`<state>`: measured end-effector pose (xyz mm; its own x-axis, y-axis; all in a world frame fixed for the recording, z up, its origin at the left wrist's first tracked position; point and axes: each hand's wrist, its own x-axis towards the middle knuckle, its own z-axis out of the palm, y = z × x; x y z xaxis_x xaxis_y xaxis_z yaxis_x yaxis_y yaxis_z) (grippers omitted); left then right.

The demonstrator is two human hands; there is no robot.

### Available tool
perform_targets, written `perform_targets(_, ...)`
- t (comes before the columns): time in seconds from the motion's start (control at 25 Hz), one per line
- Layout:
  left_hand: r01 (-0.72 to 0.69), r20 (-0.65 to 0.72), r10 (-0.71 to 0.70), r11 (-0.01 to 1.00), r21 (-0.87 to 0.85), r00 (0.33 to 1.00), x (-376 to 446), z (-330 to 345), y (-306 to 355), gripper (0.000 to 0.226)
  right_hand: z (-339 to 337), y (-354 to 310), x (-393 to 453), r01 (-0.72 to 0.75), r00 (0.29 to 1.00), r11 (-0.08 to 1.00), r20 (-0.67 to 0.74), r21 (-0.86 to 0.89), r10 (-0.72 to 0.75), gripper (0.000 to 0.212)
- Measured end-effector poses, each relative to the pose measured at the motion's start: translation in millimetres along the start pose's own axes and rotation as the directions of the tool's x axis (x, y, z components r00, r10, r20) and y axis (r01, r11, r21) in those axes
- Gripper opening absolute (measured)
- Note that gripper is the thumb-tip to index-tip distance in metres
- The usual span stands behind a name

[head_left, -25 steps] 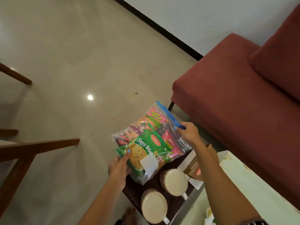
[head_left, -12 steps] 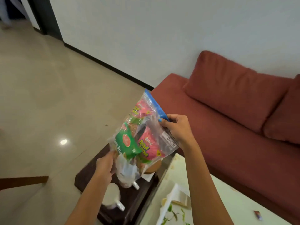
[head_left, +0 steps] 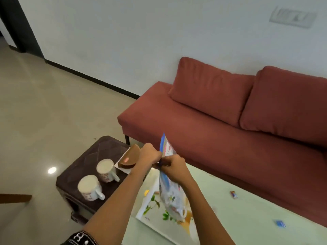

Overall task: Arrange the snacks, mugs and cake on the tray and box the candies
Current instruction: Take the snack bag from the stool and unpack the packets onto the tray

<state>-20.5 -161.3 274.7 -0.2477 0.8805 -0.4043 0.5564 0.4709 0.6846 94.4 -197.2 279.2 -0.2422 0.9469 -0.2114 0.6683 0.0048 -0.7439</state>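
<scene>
Head view: since half a second back the zip bag of snacks (head_left: 170, 197) has swung off the dark stool (head_left: 99, 152) and now hangs edge-on above the floral tray (head_left: 150, 207) on the pale table (head_left: 247, 218). Both hands have met at its blue zip strip: left hand (head_left: 150, 155) and right hand (head_left: 174, 167) each pinched shut on the strip, touching one another, bag body dangling below the grip. Likely opening the bag to unload snacks onto tray. Two mugs (head_left: 98, 179) and cake wedge (head_left: 130, 157) on its plate remain on the stool, not yet trayed. Loose candy (head_left: 234, 194) lies well apart on table, unboxed.
</scene>
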Motion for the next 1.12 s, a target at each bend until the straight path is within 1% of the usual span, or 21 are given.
perform_targets(0.04, 0.018, 0.006, -0.019, 0.995, 0.095, 1.0, -4.7, 14.1, -4.7, 0.021, -7.2, 14.8, -10.8, -0.088, 0.994, 0.974, 0.088, 0.209, 0.071, 0.015)
perform_targets(0.08, 0.025, -0.006, -0.025, 0.995, 0.097, 1.0, -11.0, 28.9, -8.9, 0.022, -11.9, 28.9, -19.9, -0.216, 0.975, 0.882, 0.135, 0.419, 0.175, 0.013)
perform_targets(0.12, 0.029, -0.012, -0.028, 0.998, 0.056, 1.0, -16.7, 42.4, -12.5, 0.023, -12.6, 43.0, -24.5, -0.32, 0.945, 0.75, 0.144, 0.579, 0.293, 0.015)
perform_targets(0.16, 0.032, -0.025, -0.032, 0.999, 0.001, 0.999, -24.2, 55.7, -15.3, 0.023, -11.6, 56.6, -27.3, -0.38, 0.909, 0.639, 0.141, 0.669, 0.393, 0.023)
perform_targets(0.2, 0.032, -0.033, -0.034, 0.999, -0.034, 0.999, -31.5, 65.8, -16.7, 0.023, -8.9, 67.1, -29.1, -0.417, 0.879, 0.589, 0.142, 0.692, 0.455, 0.031)
perform_targets(0.28, 0.031, -0.015, -0.032, 0.996, -0.089, 0.999, -44.2, 80.0, -21.9, 0.022, 2.7, 79.4, -33.1, -0.463, 0.843, 0.548, 0.155, 0.696, 0.515, 0.036)
perform_targets(0.36, 0.028, 0.004, -0.028, 0.985, -0.169, 1.0, -53.0, 89.3, -29.6, 0.021, 16.9, 87.4, -35.5, -0.468, 0.809, 0.482, 0.139, 0.741, 0.571, 0.031)
perform_targets(0.44, 0.044, 0.009, -0.043, 0.979, -0.2, 0.999, -57.1, 94.6, -36.8, 0.02, 28.4, 93.0, -35.6, -0.463, 0.778, 0.415, 0.134, 0.783, 0.614, 0.023)
perform_targets(0.48, 0.056, 0.024, -0.052, 0.979, -0.196, 0.998, -58.4, 95.4, -40.2, 0.018, 32.2, 94.5, -35.6, -0.461, 0.77, 0.387, 0.143, 0.799, 0.622, 0.016)
perform_targets(0.56, 0.085, 0.092, -0.065, 0.969, -0.231, 0.994, -56.8, 92.4, -47.2, 0.013, 36.5, 96.9, -35.0, -0.455, 0.765, 0.363, 0.148, 0.813, 0.627, 0.004)
perform_targets(0.64, 0.143, 0.158, -0.094, 0.931, -0.337, 0.983, -54.4, 88.7, -52.9, 0.008, 37.1, 101.2, -34.5, -0.434, 0.772, 0.385, 0.115, 0.814, 0.626, 0.007)
perform_targets(0.68, 0.174, 0.154, -0.123, 0.908, -0.38, 0.98, -55.2, 89.2, -54.3, 0.005, 37.8, 102.0, -34.1, -0.411, 0.784, 0.438, 0.065, 0.8, 0.617, 0.007)
perform_targets(0.72, 0.154, 0.109, -0.122, 0.914, -0.375, 0.987, -57.6, 92.2, -54.9, 0.003, 38.8, 101.4, -33.6, -0.394, 0.802, 0.553, -0.019, 0.734, 0.597, 0.01)
perform_targets(0.76, 0.089, 0.025, -0.086, 0.947, -0.309, 0.996, -62.1, 96.7, -54.7, 0.006, 40.2, 98.9, -33.4, -0.382, 0.82, 0.702, -0.129, 0.602, 0.557, 0.013)
perform_targets(0.8, 0.01, -0.062, -0.026, 0.97, -0.244, 0.998, -67.0, 102.1, -53.2, 0.011, 41.8, 95.1, -33.8, -0.378, 0.834, 0.825, -0.232, 0.42, 0.5, 0.016)
perform_targets(0.84, -0.06, -0.128, 0.034, 0.977, -0.204, 0.991, -72.8, 105.3, -50.1, 0.014, 43.6, 90.9, -35.4, -0.377, 0.839, 0.892, -0.316, 0.248, 0.443, 0.018)
perform_targets(0.88, -0.112, -0.172, 0.083, 0.979, -0.168, 0.982, -76.4, 105.2, -46.4, 0.015, 43.9, 88.0, -37.1, -0.383, 0.836, 0.916, -0.375, 0.123, 0.4, 0.018)
perform_targets(0.96, -0.178, -0.24, 0.157, 0.982, -0.067, 0.958, -73.0, 100.4, -43.2, 0.017, 39.9, 89.1, -40.5, -0.411, 0.823, 0.912, -0.433, -0.003, 0.369, 0.017)
perform_targets(1.04, -0.234, -0.262, 0.236, 0.971, 0.039, 0.936, -67.8, 93.1, -43.3, 0.017, 31.9, 95.6, -44.2, -0.441, 0.813, 0.897, -0.444, -0.043, 0.378, 0.017)
perform_targets(1.12, -0.3, -0.235, 0.314, 0.949, 0.092, 0.92, -67.6, 90.4, -43.7, 0.019, 24.1, 100.2, -46.4, -0.448, 0.806, 0.893, -0.453, -0.047, 0.381, 0.015)
